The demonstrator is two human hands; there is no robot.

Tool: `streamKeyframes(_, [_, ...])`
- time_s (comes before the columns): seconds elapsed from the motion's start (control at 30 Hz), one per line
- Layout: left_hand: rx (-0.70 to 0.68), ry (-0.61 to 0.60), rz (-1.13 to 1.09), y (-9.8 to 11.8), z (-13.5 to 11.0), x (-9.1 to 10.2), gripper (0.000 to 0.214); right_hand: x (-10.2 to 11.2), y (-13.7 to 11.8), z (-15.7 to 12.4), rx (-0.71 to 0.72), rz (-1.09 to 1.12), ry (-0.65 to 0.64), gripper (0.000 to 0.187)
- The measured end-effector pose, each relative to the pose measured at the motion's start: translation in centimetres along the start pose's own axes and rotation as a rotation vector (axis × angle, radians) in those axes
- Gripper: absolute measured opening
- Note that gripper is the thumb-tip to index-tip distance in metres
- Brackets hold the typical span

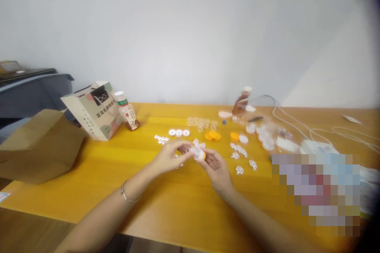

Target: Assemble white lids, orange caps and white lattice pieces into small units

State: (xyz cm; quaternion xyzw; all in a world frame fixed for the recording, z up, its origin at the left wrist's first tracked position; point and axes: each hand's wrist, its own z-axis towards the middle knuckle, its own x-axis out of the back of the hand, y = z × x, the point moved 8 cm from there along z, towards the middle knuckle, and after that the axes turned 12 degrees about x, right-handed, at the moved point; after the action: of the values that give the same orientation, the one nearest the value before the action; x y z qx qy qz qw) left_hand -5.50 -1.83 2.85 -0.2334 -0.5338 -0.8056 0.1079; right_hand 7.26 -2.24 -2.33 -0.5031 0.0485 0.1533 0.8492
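Note:
Between my two hands is a small clear plastic cup with white inside it and an orange cap at its right end. My left hand, with a bracelet at the wrist, pinches the clear end. The fingers of my right hand close on the orange end. Just beyond my hands lie white lattice pieces, partly hidden. Farther back are white rings, orange caps and several clear cups. More white lattice pieces lie right of my right hand.
A paper gift bag, a brown bag and a labelled bottle stand at the left of the wooden table. A brown bottle, white cables and plastic packaging are at the back right. One right area is pixelated.

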Motion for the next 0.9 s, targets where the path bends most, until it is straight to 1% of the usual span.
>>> streamKeyframes(0.13, [0.02, 0.035, 0.01, 0.1, -0.1, 0.0, 0.021, 0.0, -0.1, -0.1, 0.055, -0.003, -0.003, 0.025])
streamKeyframes(0.3, [0.083, 0.098, 0.017, 0.0, -0.3, 0.1, 0.019, 0.2, -0.1, -0.3, 0.125, -0.029, 0.006, 0.025])
streamKeyframes(0.47, [0.116, 0.104, 0.033, -0.1, -0.5, 0.0, 0.023, 0.2, -0.3, -0.5, 0.206, -0.032, 0.007, 0.025])
streamKeyframes(0.6, [0.146, 0.088, 0.061, -0.2, -0.7, -0.3, 0.026, 0.2, -0.4, -0.6, 0.219, -0.046, -0.002, 0.023])
streamKeyframes(0.67, [0.134, 0.081, 0.074, 0.1, -0.8, -0.5, 0.026, 0.4, -0.5, -0.7, 0.215, -0.075, 0.022, 0.021])
streamKeyframes(0.83, [0.014, 0.086, 0.154, 1.9, -1.0, -0.6, 0.024, 0.7, -0.9, -1.0, 0.222, -0.122, 0.041, 0.019])
streamKeyframes(0.9, [-0.012, 0.08, 0.175, 2.2, -1.1, -0.6, 0.023, 0.8, -0.8, -0.9, 0.179, -0.098, 0.066, 0.019])
